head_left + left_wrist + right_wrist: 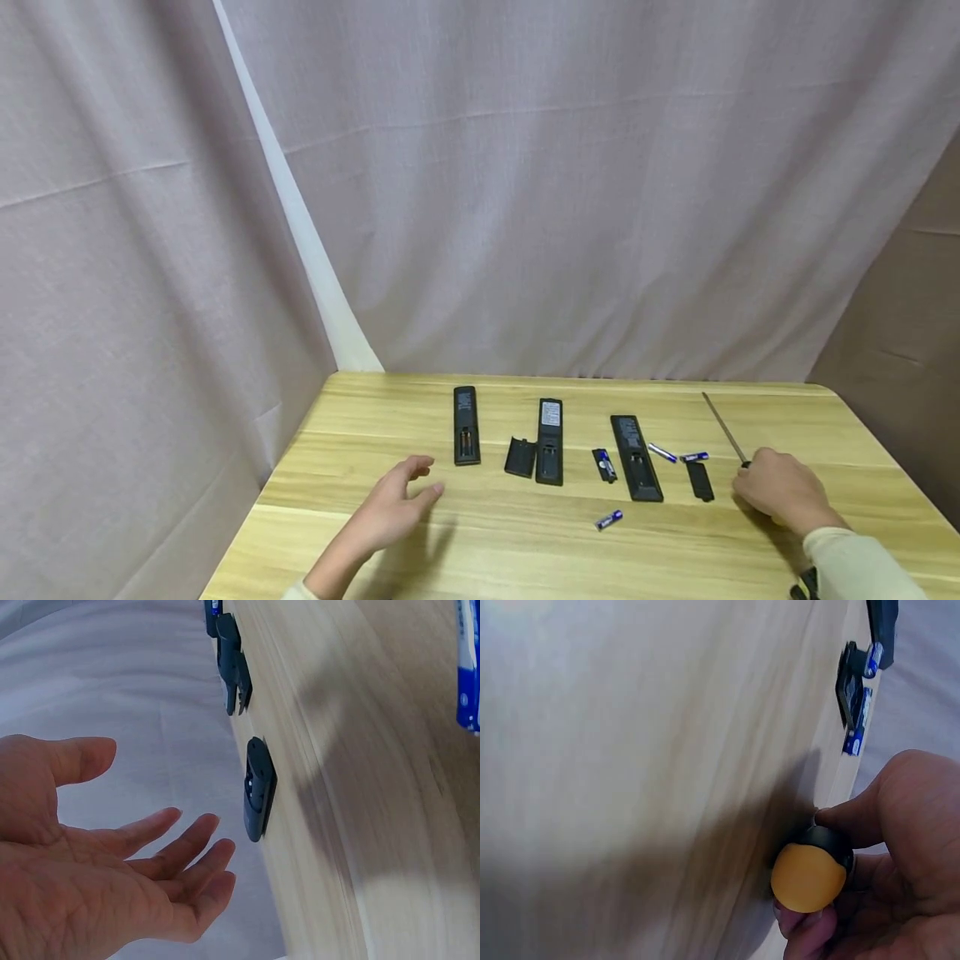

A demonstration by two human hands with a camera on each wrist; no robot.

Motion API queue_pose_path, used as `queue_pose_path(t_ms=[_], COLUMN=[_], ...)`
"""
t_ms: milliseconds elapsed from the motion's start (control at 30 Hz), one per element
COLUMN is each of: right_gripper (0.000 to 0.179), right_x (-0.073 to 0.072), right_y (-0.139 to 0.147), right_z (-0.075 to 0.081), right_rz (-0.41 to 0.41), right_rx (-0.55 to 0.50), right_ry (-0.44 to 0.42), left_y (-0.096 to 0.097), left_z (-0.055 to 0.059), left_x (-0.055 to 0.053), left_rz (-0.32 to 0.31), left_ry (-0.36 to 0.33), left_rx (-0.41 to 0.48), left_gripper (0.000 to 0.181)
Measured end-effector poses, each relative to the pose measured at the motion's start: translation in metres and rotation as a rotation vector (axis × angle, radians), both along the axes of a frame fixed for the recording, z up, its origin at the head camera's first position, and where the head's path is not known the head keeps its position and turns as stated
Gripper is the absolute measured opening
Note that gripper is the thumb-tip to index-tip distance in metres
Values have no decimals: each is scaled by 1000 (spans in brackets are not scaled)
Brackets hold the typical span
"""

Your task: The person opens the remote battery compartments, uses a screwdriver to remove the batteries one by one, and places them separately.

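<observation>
My right hand (780, 486) grips a screwdriver (724, 428) by its handle, low over the right side of the table. Its long thin shaft points away toward the back edge. In the right wrist view the handle's yellow end (808, 878) shows, with a black part beyond it. My left hand (393, 502) hovers with loosely bent fingers, nothing in it, nearest to the left remote control (467, 425). That remote lies face down with batteries in its uncovered compartment. A middle remote (550, 442) and a right remote (636, 458) also lie face down, their compartments uncovered.
A battery cover (521, 457) lies against the middle remote. Another cover (604, 465) bears a blue-and-silver battery. Right of the right remote lie a battery (662, 452), another battery (694, 457) and a cover (701, 482). One battery (609, 520) lies nearer the front. Curtains (525, 208) hang behind.
</observation>
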State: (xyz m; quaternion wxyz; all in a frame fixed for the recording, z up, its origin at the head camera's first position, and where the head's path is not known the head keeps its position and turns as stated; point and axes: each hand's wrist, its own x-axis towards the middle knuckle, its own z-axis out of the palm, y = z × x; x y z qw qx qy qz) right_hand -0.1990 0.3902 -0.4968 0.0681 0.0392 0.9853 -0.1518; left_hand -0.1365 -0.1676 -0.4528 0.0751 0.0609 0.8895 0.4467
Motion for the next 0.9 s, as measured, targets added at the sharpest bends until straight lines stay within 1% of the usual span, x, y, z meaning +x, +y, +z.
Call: queue_pose_path(t_ms=[300,500,600,900], right_gripper=[27,28,28,29], right_x=[1,-2,-2,1], right_y=[7,5,5,6], right_z=[3,1,1,3], right_rz=[-6,1,-2,-1], right_rx=[-11,-2,9,15], right_ry=[-17,5,18,24], left_y=[-2,-16,-20,-19], left_z=[0,3,3,0], left_x=[-3,-9,-11,-16], left_rz=[12,55,61,68], left_ry=[-11,-7,-13,-26], left_rx=[5,35,45,34], left_gripper=[61,59,60,66])
